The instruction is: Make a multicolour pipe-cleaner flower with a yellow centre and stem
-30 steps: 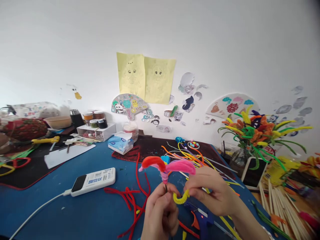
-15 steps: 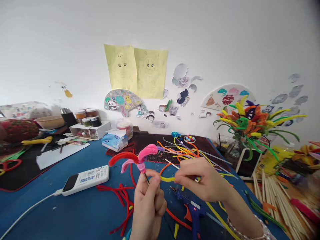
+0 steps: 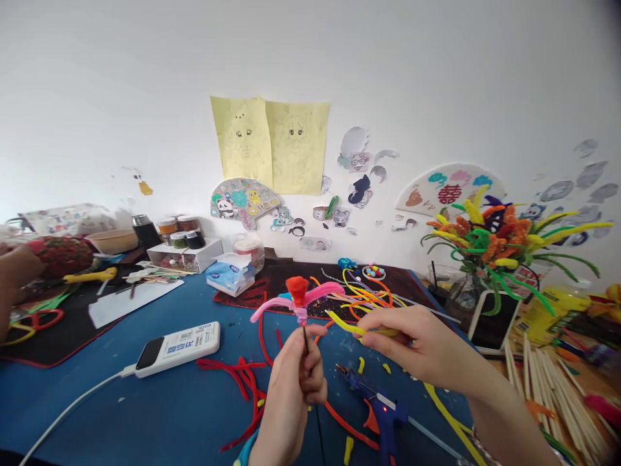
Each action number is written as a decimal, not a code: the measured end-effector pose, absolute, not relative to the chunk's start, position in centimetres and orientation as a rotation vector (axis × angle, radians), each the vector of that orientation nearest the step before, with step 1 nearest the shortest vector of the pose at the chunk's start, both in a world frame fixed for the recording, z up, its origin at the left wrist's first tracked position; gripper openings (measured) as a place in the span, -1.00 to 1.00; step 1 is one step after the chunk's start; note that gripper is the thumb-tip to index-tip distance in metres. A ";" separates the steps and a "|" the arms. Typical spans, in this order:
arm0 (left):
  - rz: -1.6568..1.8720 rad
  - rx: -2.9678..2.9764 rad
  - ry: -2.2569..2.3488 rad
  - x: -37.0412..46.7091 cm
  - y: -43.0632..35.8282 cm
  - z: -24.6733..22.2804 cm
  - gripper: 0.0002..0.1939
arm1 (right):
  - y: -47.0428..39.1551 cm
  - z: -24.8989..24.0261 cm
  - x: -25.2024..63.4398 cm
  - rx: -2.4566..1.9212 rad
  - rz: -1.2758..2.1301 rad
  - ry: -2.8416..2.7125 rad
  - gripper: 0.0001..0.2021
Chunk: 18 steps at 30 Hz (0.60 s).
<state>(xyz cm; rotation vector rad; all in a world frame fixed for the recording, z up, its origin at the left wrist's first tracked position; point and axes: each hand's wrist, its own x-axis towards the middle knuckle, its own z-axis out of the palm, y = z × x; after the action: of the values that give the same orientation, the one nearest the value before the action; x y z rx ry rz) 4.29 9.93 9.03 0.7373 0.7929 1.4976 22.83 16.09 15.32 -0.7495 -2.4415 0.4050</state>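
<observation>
My left hand (image 3: 297,382) is closed around the thin dark stem of a pipe-cleaner flower (image 3: 299,294). Pink and lilac petals stretch to both sides of the flower, and a red one points toward me. To the right, my right hand (image 3: 412,340) pinches a yellow pipe cleaner (image 3: 344,322), whose free end points at the flower without touching it. Below that hand, a blue glue gun (image 3: 383,414) lies on the blue table with a small red light lit. Red pipe cleaners (image 3: 247,382) lie left of my left hand.
Behind my hands spreads a pile of coloured pipe cleaners (image 3: 373,291). A vase of pipe-cleaner flowers (image 3: 466,298), a phone (image 3: 493,320) and wooden sticks (image 3: 553,388) occupy the right. Left are a white power bank (image 3: 179,349), tissues (image 3: 230,275) and another person's arm (image 3: 17,272).
The flower has been turned, so its red petal has swung from the left toward me. The yellow pipe cleaner's free end now tilts upward. Another person's arm has appeared at the left edge.
</observation>
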 end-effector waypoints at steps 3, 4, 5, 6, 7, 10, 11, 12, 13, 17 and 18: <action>1.495 0.788 0.785 4.2 9.8 8.6 -0.69 | 16.4 15.2 23.4 -0.686 0.423 -2.467 -0.80; 1.488 0.792 0.770 4.2 9.7 8.4 -0.70 | 16.5 15.1 23.5 -0.646 0.440 -2.477 -0.80; 1.482 0.786 0.755 4.2 9.6 8.3 -0.70 | 16.6 15.1 23.6 -0.610 0.458 -2.486 -0.80; 1.475 0.775 0.742 4.3 9.4 8.1 -0.69 | 16.6 15.1 23.5 -0.581 0.471 -2.490 -0.79; 1.471 0.760 0.731 4.4 9.2 8.0 -0.68 | 16.6 15.0 23.4 -0.561 0.480 -2.489 -0.79; 1.466 0.718 0.710 4.8 8.6 8.0 -0.68 | 16.5 14.9 22.8 -0.492 0.509 -2.467 -0.75; 1.467 0.705 0.709 4.9 8.4 8.1 -0.67 | 16.4 14.9 22.5 -0.470 0.521 -2.455 -0.74; 1.469 0.692 0.707 5.0 8.2 8.2 -0.67 | 16.3 14.8 22.2 -0.450 0.535 -2.440 -0.73; 1.473 0.680 0.708 5.1 8.1 8.3 -0.67 | 16.3 14.7 22.0 -0.435 0.552 -2.426 -0.73; 1.472 0.667 0.688 5.4 7.7 8.7 -0.66 | 16.5 14.2 21.1 -0.411 0.647 -2.356 -0.71; 1.463 0.666 0.681 5.5 7.6 8.8 -0.65 | 16.6 14.0 20.9 -0.412 0.671 -2.337 -0.70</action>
<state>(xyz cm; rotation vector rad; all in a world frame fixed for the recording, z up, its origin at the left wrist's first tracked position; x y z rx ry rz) 5.46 7.64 8.82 0.6658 0.6812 1.4633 20.88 16.60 13.98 -0.4119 -2.3369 0.6711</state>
